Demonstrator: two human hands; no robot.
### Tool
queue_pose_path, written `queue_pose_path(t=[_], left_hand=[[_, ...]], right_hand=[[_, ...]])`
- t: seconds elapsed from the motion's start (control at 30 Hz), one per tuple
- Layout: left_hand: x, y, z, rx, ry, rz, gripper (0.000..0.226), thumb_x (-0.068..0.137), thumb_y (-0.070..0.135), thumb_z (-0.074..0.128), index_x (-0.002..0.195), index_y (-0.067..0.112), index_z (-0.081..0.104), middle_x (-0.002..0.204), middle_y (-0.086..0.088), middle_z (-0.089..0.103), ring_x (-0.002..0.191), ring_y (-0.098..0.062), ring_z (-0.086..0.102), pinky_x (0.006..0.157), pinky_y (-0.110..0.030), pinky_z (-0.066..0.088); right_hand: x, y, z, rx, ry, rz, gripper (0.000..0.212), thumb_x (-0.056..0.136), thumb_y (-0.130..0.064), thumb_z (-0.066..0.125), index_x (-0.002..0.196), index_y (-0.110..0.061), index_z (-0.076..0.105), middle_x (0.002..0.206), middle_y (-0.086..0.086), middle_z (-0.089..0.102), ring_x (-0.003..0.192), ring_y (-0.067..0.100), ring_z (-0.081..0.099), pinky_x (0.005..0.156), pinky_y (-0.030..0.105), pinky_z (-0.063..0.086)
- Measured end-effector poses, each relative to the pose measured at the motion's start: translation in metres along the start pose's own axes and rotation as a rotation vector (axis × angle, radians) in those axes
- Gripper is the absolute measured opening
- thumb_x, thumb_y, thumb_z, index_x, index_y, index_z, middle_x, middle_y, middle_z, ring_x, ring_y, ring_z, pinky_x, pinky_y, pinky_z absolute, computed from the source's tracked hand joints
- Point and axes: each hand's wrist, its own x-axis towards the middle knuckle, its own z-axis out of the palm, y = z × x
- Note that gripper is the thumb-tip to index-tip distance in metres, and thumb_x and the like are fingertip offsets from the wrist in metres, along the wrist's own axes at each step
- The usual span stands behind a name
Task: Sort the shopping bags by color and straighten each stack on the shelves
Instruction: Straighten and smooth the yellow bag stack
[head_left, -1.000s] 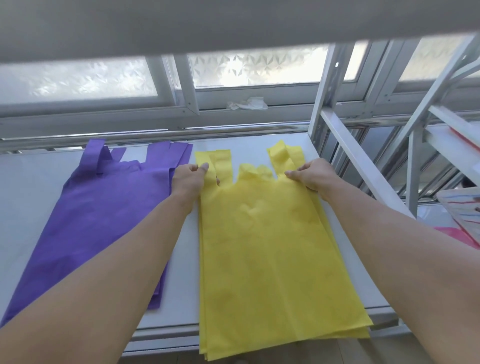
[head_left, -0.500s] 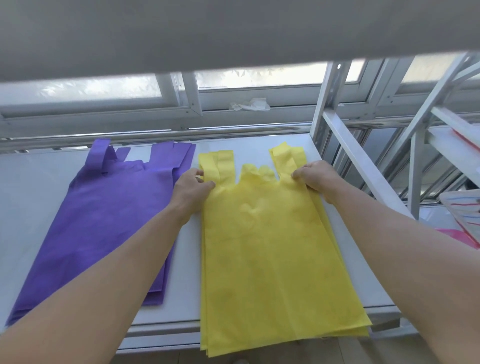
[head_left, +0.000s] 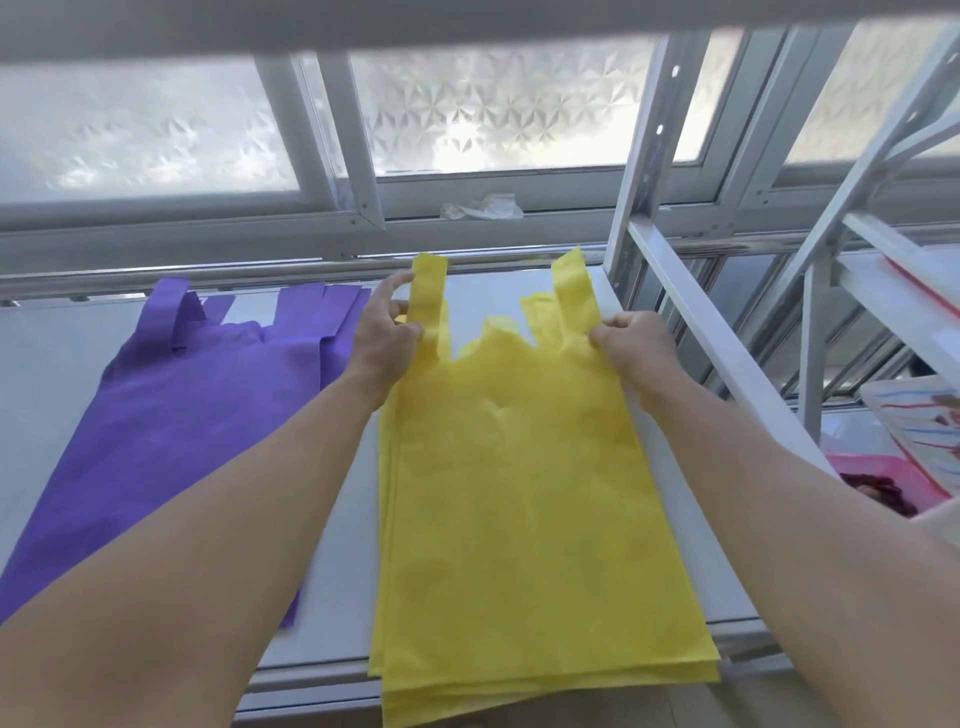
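Note:
A stack of yellow shopping bags (head_left: 524, 493) lies on the white shelf (head_left: 343, 597), its lower end hanging over the front edge. My left hand (head_left: 384, 338) pinches the left handle of the top yellow bag, and my right hand (head_left: 634, 351) grips the right handle. Both handles stand raised above the stack. A stack of purple shopping bags (head_left: 176, 426) lies flat to the left, its handles fanned toward the window.
A white metal shelf post (head_left: 644, 156) and slanted brace (head_left: 727, 353) rise right of the yellow stack. A crumpled white scrap (head_left: 483, 207) sits on the window ledge. Further right are a pink bin (head_left: 883, 478) and a printed bag (head_left: 930, 426).
Both hands have moved toward the window and pulled the top yellow bag's handles up and away; the handles now stand straight. The view has shifted closer.

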Motion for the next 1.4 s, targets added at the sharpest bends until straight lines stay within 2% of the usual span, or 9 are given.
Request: queue_pose_path(t=[0.13, 0.23, 0.37, 0.53, 0.67, 0.9, 1.0, 1.17, 1.4], left_hand=[[0.003, -0.007, 0.023, 0.262, 0.055, -0.093, 0.058, 0.093, 0.007, 0.054, 0.149, 0.022, 0.047, 0.136, -0.004, 0.059, 0.118, -0.025, 0.058, 0.083, -0.031, 0.045], [0.007, -0.007, 0.035, 0.458, 0.108, -0.115, 0.057, 0.093, 0.014, 0.062, 0.147, 0.011, 0.044, 0.142, -0.016, 0.048, 0.131, -0.034, 0.047, 0.097, -0.041, 0.047], [0.011, 0.006, 0.042, 0.618, 0.110, -0.245, 0.062, 0.090, 0.011, 0.068, 0.144, 0.004, 0.037, 0.145, -0.021, 0.040, 0.136, -0.038, 0.040, 0.101, -0.045, 0.047], [0.027, 0.015, 0.036, 0.549, 0.090, -0.365, 0.047, 0.086, 0.014, 0.080, 0.122, 0.003, 0.051, 0.131, -0.014, 0.062, 0.122, -0.036, 0.061, 0.091, -0.040, 0.052], [0.027, 0.021, 0.029, 0.516, 0.028, -0.345, 0.050, 0.083, 0.022, 0.088, 0.120, 0.005, 0.057, 0.122, -0.013, 0.064, 0.118, -0.035, 0.063, 0.081, -0.037, 0.048], [0.009, 0.002, 0.024, 0.189, 0.128, -0.177, 0.064, 0.082, 0.027, 0.088, 0.137, 0.016, 0.056, 0.117, -0.003, 0.064, 0.109, -0.022, 0.062, 0.097, -0.040, 0.054], [0.005, -0.004, 0.022, 0.221, 0.097, -0.134, 0.036, 0.088, 0.031, 0.081, 0.118, 0.013, 0.069, 0.110, -0.004, 0.072, 0.105, -0.026, 0.067, 0.093, -0.042, 0.057], [0.003, 0.004, 0.011, 0.073, 0.087, -0.125, 0.017, 0.093, 0.026, 0.063, 0.105, 0.016, 0.070, 0.103, -0.008, 0.073, 0.093, -0.025, 0.069, 0.080, -0.042, 0.057], [0.002, -0.005, 0.003, 0.163, 0.167, -0.122, 0.021, 0.089, 0.017, 0.062, 0.109, 0.010, 0.063, 0.095, -0.003, 0.063, 0.095, -0.029, 0.061, 0.077, -0.036, 0.048]], right_hand=[[0.003, 0.006, 0.003, -0.204, 0.017, -0.007, 0.029, 0.087, -0.014, 0.063, 0.099, 0.010, 0.071, 0.090, 0.026, 0.069, 0.081, 0.035, 0.067, 0.069, 0.039, 0.053], [0.009, 0.003, 0.006, -0.331, 0.005, -0.009, 0.018, 0.091, -0.020, 0.062, 0.088, -0.003, 0.056, 0.089, 0.016, 0.056, 0.079, 0.032, 0.056, 0.056, 0.032, 0.039], [0.018, 0.002, 0.011, -0.478, -0.030, -0.003, 0.051, 0.096, -0.043, 0.065, 0.123, -0.001, 0.055, 0.131, 0.020, 0.053, 0.118, 0.034, 0.057, 0.080, 0.037, 0.047], [0.027, -0.006, 0.011, -0.484, -0.090, 0.008, 0.042, 0.089, -0.044, 0.077, 0.083, -0.010, 0.053, 0.103, 0.012, 0.061, 0.099, 0.032, 0.061, 0.074, 0.038, 0.047], [0.025, -0.008, 0.007, -0.374, -0.077, 0.031, 0.036, 0.084, -0.036, 0.084, 0.090, -0.011, 0.058, 0.105, 0.009, 0.066, 0.101, 0.031, 0.064, 0.084, 0.042, 0.056], [0.015, -0.001, 0.005, -0.099, 0.009, -0.043, 0.036, 0.091, -0.011, 0.068, 0.124, -0.009, 0.054, 0.113, 0.005, 0.057, 0.097, 0.021, 0.055, 0.068, 0.031, 0.043], [0.015, -0.005, 0.005, 0.039, -0.003, -0.003, 0.048, 0.091, -0.010, 0.065, 0.135, -0.013, 0.047, 0.120, 0.006, 0.054, 0.097, 0.021, 0.055, 0.059, 0.027, 0.041], [0.014, -0.013, 0.007, 0.250, -0.056, -0.005, 0.052, 0.089, -0.005, 0.058, 0.138, -0.024, 0.050, 0.121, 0.001, 0.065, 0.099, 0.022, 0.069, 0.080, 0.040, 0.061], [0.023, -0.009, 0.021, -0.027, -0.102, -0.028, 0.041, 0.089, -0.014, 0.061, 0.130, -0.016, 0.060, 0.122, 0.006, 0.067, 0.106, 0.025, 0.067, 0.092, 0.044, 0.058]])
